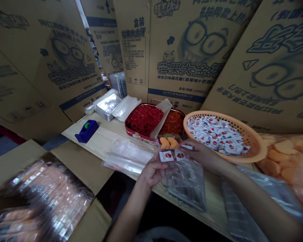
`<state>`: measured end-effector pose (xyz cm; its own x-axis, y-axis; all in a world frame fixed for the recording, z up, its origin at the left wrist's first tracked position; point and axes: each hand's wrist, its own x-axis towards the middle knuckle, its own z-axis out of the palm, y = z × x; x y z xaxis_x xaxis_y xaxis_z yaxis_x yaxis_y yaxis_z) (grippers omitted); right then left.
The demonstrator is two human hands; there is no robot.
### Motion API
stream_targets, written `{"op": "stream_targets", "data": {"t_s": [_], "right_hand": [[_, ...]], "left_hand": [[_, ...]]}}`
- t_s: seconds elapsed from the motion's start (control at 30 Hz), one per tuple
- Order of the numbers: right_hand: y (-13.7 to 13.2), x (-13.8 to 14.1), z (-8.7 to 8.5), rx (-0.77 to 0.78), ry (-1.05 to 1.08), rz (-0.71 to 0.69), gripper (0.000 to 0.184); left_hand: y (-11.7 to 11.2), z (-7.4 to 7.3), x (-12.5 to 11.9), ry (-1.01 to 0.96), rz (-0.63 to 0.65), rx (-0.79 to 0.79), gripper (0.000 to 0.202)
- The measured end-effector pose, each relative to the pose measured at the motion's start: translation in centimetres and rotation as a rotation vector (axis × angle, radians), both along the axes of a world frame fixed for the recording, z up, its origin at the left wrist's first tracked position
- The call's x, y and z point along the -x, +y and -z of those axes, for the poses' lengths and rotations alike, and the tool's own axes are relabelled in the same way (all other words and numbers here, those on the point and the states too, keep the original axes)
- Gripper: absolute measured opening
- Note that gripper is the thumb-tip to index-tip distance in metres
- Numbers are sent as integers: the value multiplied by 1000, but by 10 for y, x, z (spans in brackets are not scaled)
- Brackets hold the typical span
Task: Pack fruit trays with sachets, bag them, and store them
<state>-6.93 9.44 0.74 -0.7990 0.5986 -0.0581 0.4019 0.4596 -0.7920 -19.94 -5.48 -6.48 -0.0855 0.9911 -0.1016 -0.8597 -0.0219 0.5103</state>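
Wooden tabletop (108,137); palm-up left grip (154,171) closed on a sachet (166,156), right grip (202,156) pinching another (179,155).

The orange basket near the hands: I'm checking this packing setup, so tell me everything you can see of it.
The orange basket is shallow, oval and glossy plastic, with a rolled rim and rows of small holes. White sachets printed in red fill it. It tilts toward the viewer against a cardboard carton, its right end over a clear bag of orange pieces. The right hand is just below its rim; whether they touch, I cannot tell.
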Motion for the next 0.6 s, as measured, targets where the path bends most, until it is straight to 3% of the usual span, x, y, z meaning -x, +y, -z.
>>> {"op": "stream_targets", "data": {"t_s": [0.07,0.2,0.3,0.37,0.43,0.5,0.6], "right_hand": [[13,-5,-5,-138,-14,123,22],[52,-20,-8,-347,-297,393,17],[68,-23,-5,-467,-398,558,33],[69,-13,1,-596,-358,510,38],[66,9,10,-639,-285,299,30],[66,38,22,-572,-270,104,25],[72,83,45,-501,-363,62,29]], "left_hand": [[-2,0,2,1,-7,-8,62],[-8,-1,9,-1,-20,-28,57],[-16,-1,17,-34,-64,-22,57],[-23,2,23,-78,-137,1,55],[-30,6,30,-130,-217,17,50],[-36,11,36,-166,-274,28,43],[-42,17,43,-200,-296,45,32]]}}
